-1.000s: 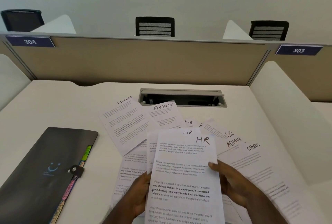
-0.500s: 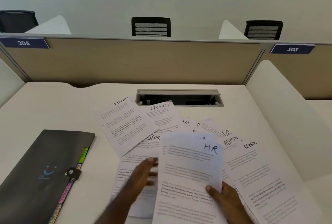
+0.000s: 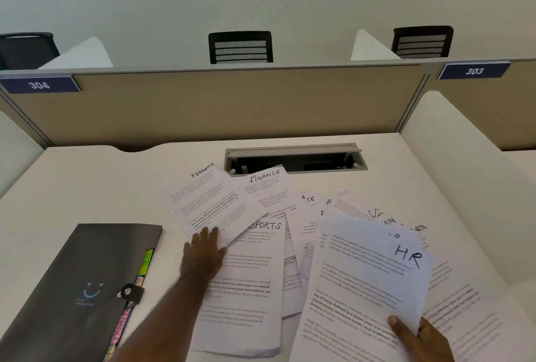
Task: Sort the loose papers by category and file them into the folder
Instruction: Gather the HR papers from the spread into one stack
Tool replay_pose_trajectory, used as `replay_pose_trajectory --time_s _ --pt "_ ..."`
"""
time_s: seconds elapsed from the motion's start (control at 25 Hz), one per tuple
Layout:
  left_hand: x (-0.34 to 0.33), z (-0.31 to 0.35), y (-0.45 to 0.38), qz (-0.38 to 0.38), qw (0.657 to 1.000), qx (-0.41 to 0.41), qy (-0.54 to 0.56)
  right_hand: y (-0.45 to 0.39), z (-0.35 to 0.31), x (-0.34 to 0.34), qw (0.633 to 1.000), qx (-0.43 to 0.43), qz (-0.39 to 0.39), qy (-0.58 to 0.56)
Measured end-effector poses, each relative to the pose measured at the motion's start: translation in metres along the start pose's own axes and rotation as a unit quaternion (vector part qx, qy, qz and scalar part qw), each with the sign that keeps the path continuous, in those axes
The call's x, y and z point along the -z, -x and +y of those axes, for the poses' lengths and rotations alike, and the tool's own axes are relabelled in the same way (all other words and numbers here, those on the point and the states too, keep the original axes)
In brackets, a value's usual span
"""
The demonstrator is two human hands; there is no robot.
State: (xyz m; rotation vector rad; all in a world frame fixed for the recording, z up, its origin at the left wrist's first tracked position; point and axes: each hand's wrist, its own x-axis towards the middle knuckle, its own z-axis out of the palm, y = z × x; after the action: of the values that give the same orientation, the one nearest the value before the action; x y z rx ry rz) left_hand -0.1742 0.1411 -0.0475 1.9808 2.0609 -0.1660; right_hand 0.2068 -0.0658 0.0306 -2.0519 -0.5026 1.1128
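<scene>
The left hand's fingers [image 3: 207, 234] lie straight and flat, their tips resting on the near corner of a FINANCE sheet [image 3: 210, 202]; the right hand's thumb [image 3: 396, 321] pinches the lower edge of the HR sheets [image 3: 365, 283], lifted above the pile. The white desk [image 3: 87, 182] carries everything. The dark folder [image 3: 78, 289] lies closed at the left, just beside the left hand [image 3: 203, 257], coloured tabs showing along its right edge. Loose papers fan across the middle: a SPORTS sheet [image 3: 249, 283] under the left wrist, a second FINANCE sheet [image 3: 269, 190] farther back, others overlapped beneath the HR sheets, their headings partly hidden. The right hand [image 3: 420, 341] sits at the bottom edge.
</scene>
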Motion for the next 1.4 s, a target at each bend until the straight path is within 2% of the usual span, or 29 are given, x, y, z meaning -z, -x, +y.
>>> replay_pose_trajectory --time_s 0.16,0.24,0.32,0.44,0.56,0.64,0.76,0.88,1.0,1.16,1.28,1.4 --pt "0.01 0.011 0.009 0.001 0.997 -0.036 -0.069 0.007 -0.002 -0.003 0.999 0.023 0.022 0.024" --pt "0.024 0.013 0.016 0.037 0.997 -0.032 -0.059 0.008 -0.002 -0.004 0.999 0.026 0.026 0.025" --pt "0.043 0.01 0.017 0.091 0.995 0.008 0.026 0.009 -0.002 -0.005 0.999 0.02 0.03 0.026" --pt "0.075 -0.006 0.015 0.162 0.97 0.083 0.16 0.01 0.0 -0.004 0.998 0.025 0.031 0.045" --pt "0.101 -0.029 0.02 0.245 0.937 0.098 0.23 0.015 -0.002 -0.001 0.998 0.041 0.027 0.051" --pt "0.106 -0.038 0.025 0.267 0.932 0.075 0.234 0.014 -0.003 0.0 0.997 0.045 0.023 0.05" --pt "0.083 -0.04 0.042 0.222 0.952 0.007 0.21 0.015 -0.004 0.0 0.998 0.051 0.014 0.024" --pt "0.037 -0.033 0.07 0.129 0.971 -0.062 0.191 0.016 -0.004 -0.001 0.998 0.054 0.015 -0.004" --pt "-0.008 -0.028 0.094 0.03 0.986 -0.125 0.104 0.011 0.003 0.0 0.998 0.047 0.032 -0.025" --pt "-0.039 -0.011 0.132 -0.049 0.979 -0.195 -0.045 0.004 0.012 0.003 0.997 0.053 0.039 -0.037" --pt "-0.05 0.003 0.151 -0.114 0.97 -0.208 -0.053 0.007 0.01 0.004 0.996 0.058 0.043 -0.049" --pt "-0.05 0.004 0.157 -0.112 0.973 -0.2 -0.032 0.006 0.009 0.006 0.996 0.052 0.041 -0.067"
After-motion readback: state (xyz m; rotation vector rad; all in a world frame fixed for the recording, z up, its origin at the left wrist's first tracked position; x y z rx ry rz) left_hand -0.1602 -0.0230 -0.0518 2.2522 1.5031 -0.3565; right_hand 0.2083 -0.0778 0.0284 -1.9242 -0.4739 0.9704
